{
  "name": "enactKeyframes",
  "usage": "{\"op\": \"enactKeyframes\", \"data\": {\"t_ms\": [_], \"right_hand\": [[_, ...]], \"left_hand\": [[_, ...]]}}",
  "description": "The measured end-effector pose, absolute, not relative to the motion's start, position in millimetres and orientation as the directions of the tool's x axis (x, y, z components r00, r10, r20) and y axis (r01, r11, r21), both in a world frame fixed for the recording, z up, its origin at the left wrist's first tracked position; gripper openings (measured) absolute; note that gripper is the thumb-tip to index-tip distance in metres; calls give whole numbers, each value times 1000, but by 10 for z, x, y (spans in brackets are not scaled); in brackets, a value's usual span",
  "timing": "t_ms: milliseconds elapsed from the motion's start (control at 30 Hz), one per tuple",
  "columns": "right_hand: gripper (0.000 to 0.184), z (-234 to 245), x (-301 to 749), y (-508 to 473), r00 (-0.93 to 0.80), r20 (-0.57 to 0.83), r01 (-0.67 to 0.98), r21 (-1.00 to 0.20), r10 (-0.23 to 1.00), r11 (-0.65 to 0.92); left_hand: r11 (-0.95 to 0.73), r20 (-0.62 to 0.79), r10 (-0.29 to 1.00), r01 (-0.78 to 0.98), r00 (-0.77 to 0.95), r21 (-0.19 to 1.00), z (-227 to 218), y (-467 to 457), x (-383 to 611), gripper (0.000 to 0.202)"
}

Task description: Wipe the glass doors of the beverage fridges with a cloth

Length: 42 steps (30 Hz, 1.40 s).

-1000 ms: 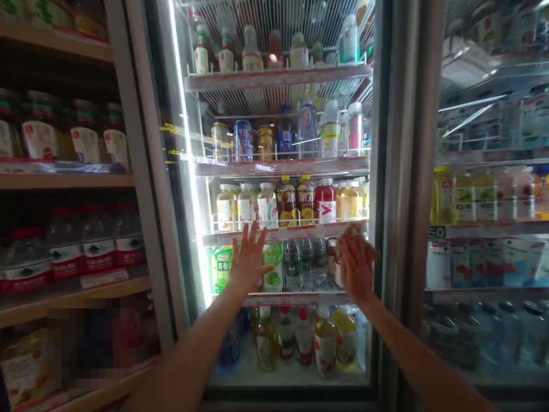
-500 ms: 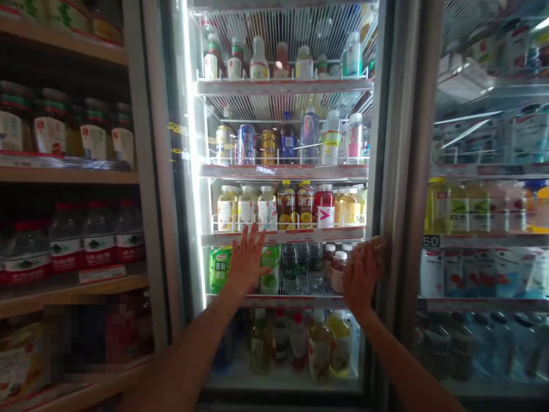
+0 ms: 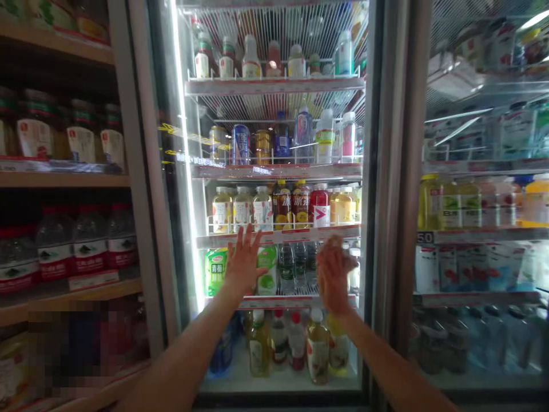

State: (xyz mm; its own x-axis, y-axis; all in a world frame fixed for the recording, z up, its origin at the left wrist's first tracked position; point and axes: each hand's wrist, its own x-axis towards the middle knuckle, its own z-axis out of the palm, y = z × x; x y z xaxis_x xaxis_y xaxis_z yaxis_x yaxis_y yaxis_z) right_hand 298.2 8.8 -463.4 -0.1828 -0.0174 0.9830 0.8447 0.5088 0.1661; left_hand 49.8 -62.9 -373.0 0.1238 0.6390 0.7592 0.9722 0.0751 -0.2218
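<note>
My left hand (image 3: pixel 242 260) lies flat on the glass door (image 3: pixel 182 189) of a lit drinks fridge, fingers spread, in front of a green-labelled bottle (image 3: pixel 215 270) and a lime-labelled bottle (image 3: pixel 267 269). My right hand (image 3: pixel 334 274) is raised beside it, fingers stretched upward and slightly blurred, in front of the small water bottles (image 3: pixel 286 266). Nothing shows in either hand. Above both hands runs the shelf rail (image 3: pixel 300 233) under a row of juice and tea bottles (image 3: pixel 283 203).
The door's right frame (image 3: pixel 372 200) stands just right of my right hand. A second glass fridge (image 3: pixel 472 200) with drinks is further right. Wooden shelves on the left hold red-capped water bottles (image 3: pixel 55 246) and jars (image 3: pixel 81 137). Bottles (image 3: pixel 317 349) stand on the fridge floor.
My right hand went from the middle of the glass to the door's right frame, then back left toward my left hand. My left hand has stayed flat on the glass.
</note>
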Motion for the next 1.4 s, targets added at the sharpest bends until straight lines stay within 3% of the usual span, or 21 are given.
{"op": "enactKeyframes", "data": {"t_ms": [67,100,133,233,300,433,467,533,633,667,700,800,867,933,1000,1067,1100,1200,1267,1300,1400], "right_hand": [[55,-4442,2920,115,-400,915,756,356,-42,550],[54,-4319,2947,146,-407,912,755,366,-50,545],[54,-4187,3007,186,-321,945,796,306,-64,522],[55,-3842,3190,295,144,979,887,-63,-145,457],[55,-3758,3169,299,190,971,882,-103,-147,460],[50,-3844,2990,212,-369,929,789,330,-29,518],[48,-3843,3002,211,-429,903,769,378,-23,515],[45,-3761,3099,249,-307,951,833,284,-31,474],[49,-3542,3190,327,83,993,904,-40,-83,426],[50,-3490,3159,333,90,992,900,-45,-85,433],[51,-3461,3101,325,31,996,895,9,-82,446],[50,-3469,2930,268,-361,930,793,345,-68,501],[50,-3448,2954,265,-462,883,739,432,-78,516],[50,-3342,3068,314,-324,940,799,333,-109,501],[51,-3193,3136,373,-56,987,866,124,-154,485],[53,-3092,3072,391,54,983,874,38,-173,485],[54,-3077,3003,381,7,986,869,78,-168,489],[53,-3115,2853,329,-388,910,763,406,-146,502],[52,-3098,2910,336,-482,865,721,483,-142,497],[51,-3058,2973,357,-404,904,767,419,-142,485],[49,-2880,3080,438,49,986,895,27,-158,446]], "left_hand": [[71,769,626,973,129,-221,-3738,-622,488,98],[67,772,622,973,133,-221,-3743,-618,482,98],[63,773,620,973,136,-221,-3747,-613,476,98],[55,771,621,973,142,-224,-3755,-603,465,97],[56,774,615,971,150,-232,-3753,-606,466,97],[64,772,618,969,150,-240,-3736,-633,481,96],[65,769,622,969,147,-238,-3730,-638,485,96],[73,768,625,970,136,-231,-3723,-642,494,96],[84,770,625,969,131,-233,-3731,-645,514,97],[90,770,624,967,130,-237,-3738,-651,520,97],[96,769,626,965,131,-243,-3745,-660,525,97],[119,767,629,960,126,-255,-3719,-706,516,95],[118,767,627,957,137,-266,-3617,-736,487,90],[118,780,612,960,130,-253,-3434,-747,451,87],[116,795,598,971,100,-210,-3210,-730,429,89],[106,797,600,982,62,-156,-3016,-691,432,93],[97,794,606,986,47,-133,-2948,-670,441,95],[75,792,610,993,29,-94,-2874,-626,474,98],[71,790,612,993,30,-93,-2890,-621,482,99],[67,789,613,993,35,-96,-2903,-622,480,98],[62,792,609,993,44,-102,-2930,-616,456,97]]}}
